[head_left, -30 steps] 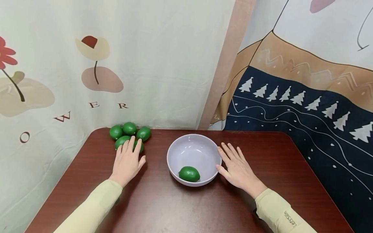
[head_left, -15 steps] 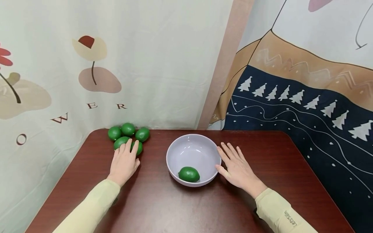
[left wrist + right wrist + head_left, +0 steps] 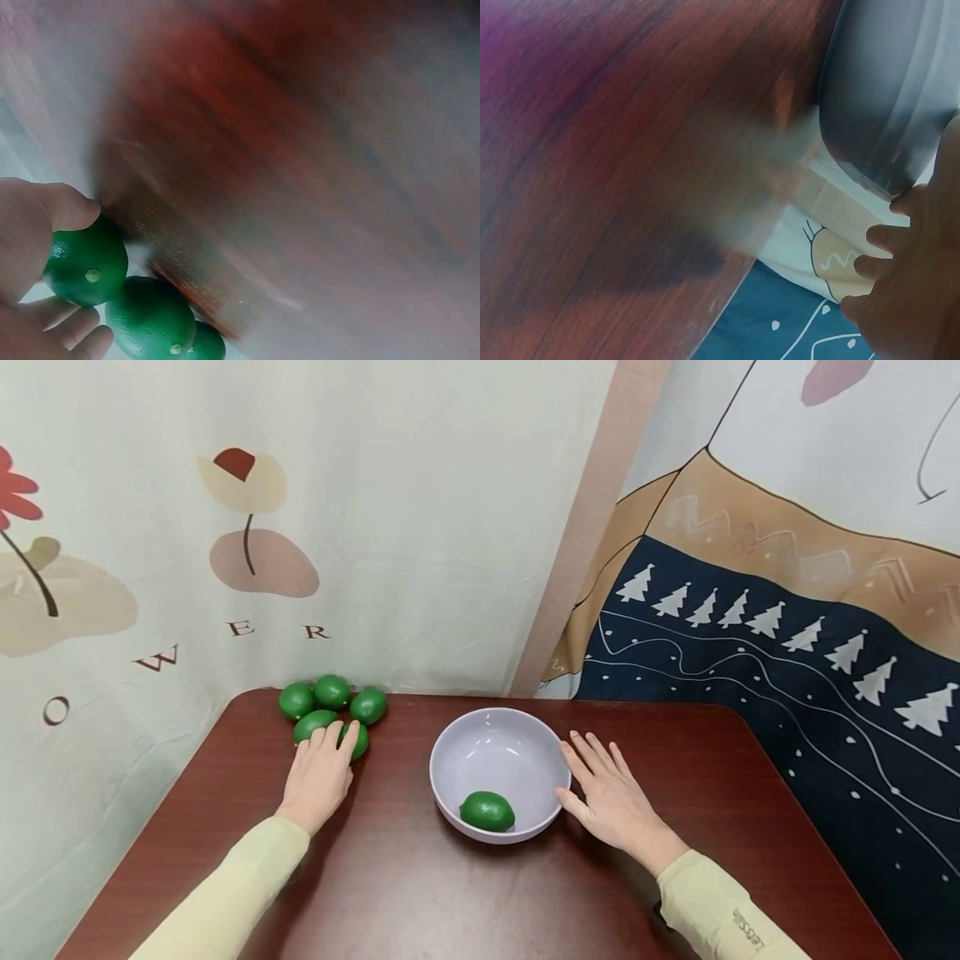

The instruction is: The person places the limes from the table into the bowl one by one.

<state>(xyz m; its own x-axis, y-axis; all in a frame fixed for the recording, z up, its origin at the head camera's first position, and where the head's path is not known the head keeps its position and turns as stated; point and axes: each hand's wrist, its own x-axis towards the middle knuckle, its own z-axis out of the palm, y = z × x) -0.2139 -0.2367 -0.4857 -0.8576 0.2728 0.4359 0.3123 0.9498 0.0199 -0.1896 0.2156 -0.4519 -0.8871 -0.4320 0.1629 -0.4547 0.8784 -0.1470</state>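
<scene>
My left hand (image 3: 318,781) grips a green lime (image 3: 360,743) at the near right of a cluster on the left of the table. In the left wrist view, the thumb and fingers lie on either side of that lime (image 3: 91,261), and another lime (image 3: 150,319) sits close to it. My right hand (image 3: 613,797) has its fingers spread, with fingertips against the right side of a pale lilac bowl (image 3: 501,837). One lime (image 3: 487,811) lies inside the bowl, towards the near side. The bowl's outer wall (image 3: 892,82) shows dark in the right wrist view.
Several other limes (image 3: 331,692) sit close together near the table's back left corner. The reddish-brown wooden table (image 3: 450,902) ends at a printed white curtain (image 3: 420,527) behind. A dark blue curtain with white trees (image 3: 757,693) hangs to the right.
My left hand has come down onto the near right lime, and its thumb and fingers have drawn in around it. The right hand and bowl have stayed put.
</scene>
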